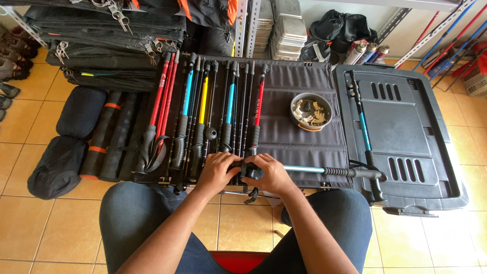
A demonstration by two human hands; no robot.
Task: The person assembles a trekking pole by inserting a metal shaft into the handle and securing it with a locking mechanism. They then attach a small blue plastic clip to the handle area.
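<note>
Holding maybe small clips: bowl (310,111).

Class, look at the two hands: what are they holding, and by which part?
Both hands, left and right, grip a blue-shafted trekking pole at its black clamp section.

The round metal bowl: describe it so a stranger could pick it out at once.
Start at the dark fabric mat spread across the middle of the floor. Right of the row of trekking poles sits the round metal bowl, alone on the mat. It is the only round container there, filled with small pale parts.
</note>
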